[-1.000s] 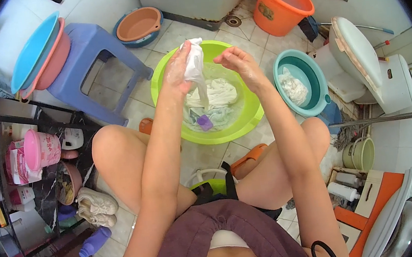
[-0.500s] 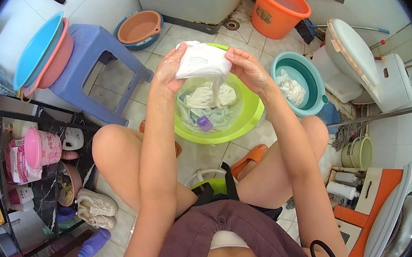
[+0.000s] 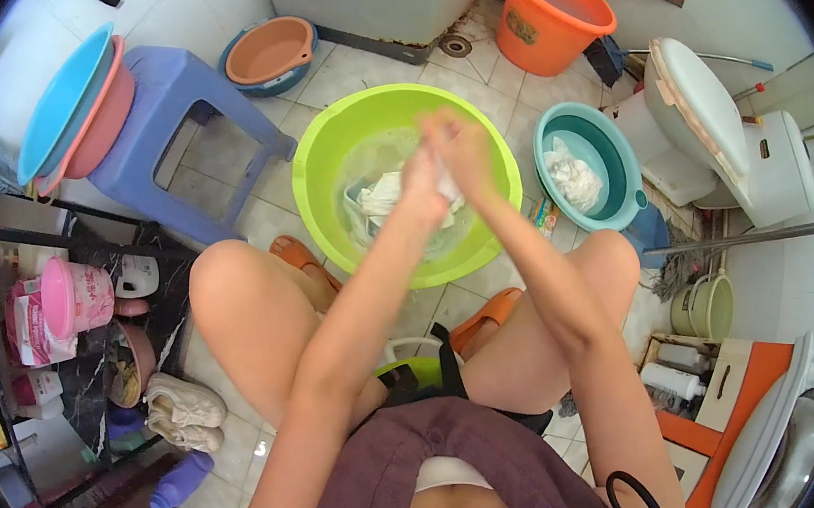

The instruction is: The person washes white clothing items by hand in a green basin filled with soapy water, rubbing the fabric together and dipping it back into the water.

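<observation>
Flanking the green tub (image 3: 318,179): blue stool (image 3: 145,101), teal basin (image 3: 620,157); left hand (image 3: 422,181), right hand (image 3: 461,152) clenched round white cloth (image 3: 446,186).

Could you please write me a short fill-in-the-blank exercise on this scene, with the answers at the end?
1. The left hand and the right hand meet over a large basin coloured ____.
2. The teal tub on the right holds cloth that is ____.
3. On the stool, the blue basin is stacked with a ____ one.
4. The tall bucket at the upper right is ____.

Missing words: lime green; white; pink; orange.
</observation>
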Tool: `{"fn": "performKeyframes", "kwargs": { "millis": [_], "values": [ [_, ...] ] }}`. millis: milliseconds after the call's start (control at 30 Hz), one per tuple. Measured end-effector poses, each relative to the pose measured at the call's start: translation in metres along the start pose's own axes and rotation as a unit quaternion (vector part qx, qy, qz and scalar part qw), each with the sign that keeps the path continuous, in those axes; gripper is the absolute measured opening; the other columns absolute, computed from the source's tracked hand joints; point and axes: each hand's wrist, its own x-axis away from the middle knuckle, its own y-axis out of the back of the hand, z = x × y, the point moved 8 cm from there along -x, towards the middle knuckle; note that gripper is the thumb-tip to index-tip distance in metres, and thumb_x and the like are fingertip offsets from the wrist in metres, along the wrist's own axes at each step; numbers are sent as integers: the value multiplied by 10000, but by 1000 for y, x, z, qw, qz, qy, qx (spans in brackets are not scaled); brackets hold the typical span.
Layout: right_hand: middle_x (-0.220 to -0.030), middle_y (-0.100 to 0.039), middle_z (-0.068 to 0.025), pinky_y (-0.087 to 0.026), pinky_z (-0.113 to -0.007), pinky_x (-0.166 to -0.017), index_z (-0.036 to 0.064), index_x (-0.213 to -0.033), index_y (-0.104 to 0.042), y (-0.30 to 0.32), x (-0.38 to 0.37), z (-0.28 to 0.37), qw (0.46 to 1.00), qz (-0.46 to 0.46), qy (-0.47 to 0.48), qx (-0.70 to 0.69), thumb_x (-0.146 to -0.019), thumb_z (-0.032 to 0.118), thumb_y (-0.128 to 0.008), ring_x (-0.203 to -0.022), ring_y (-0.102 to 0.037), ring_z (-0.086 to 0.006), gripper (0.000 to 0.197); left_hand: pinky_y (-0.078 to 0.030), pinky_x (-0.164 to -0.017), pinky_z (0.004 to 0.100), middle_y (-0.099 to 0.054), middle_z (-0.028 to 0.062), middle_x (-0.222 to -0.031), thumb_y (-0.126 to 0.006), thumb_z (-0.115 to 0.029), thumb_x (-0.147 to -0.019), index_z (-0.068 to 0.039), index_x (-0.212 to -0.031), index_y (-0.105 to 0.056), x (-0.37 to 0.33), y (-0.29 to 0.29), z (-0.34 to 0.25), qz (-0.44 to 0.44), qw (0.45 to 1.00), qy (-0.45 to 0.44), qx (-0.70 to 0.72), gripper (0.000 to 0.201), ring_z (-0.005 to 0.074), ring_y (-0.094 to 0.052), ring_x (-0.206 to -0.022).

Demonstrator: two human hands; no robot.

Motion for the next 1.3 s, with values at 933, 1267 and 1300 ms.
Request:
{"fn": "performKeyframes", "kwargs": {
  "millis": [933,1267,1300],
  "values": [
    [-675,-566,26,-406,-217,-614,49,-764,-638,-17,-12,-69,868,189,-311,-338,-760,382,-611,-637,-490,-49,334,-444,-697,249,-559,51,-966,-560,-335,-809,-64,-1088,-503,35,-20,-66,74,861,42,-501,393,110,-524,-853],
    [-748,-561,29,-357,-223,-751,59,-803,-636,-20,5,-56,832,317,-262,-372,-747,327,-624,-753,-481,-68,274,-363,-387,204,-551,22,-797,-528,-255,-840,-81,-952,-490,13,0,-100,-19,987,-78,-139,210,82,-509,-569],
    [-764,-557,40,-340,-208,-741,59,-773,-618,-17,5,-62,834,308,-265,-372,-748,283,-617,-749,-467,-57,225,-363,-387,204,-551,22,-797,-528,-255,-840,-81,-952,-490,13,-1,-102,-19,987,-77,-139,210,82,-509,-569]
  ]
}}
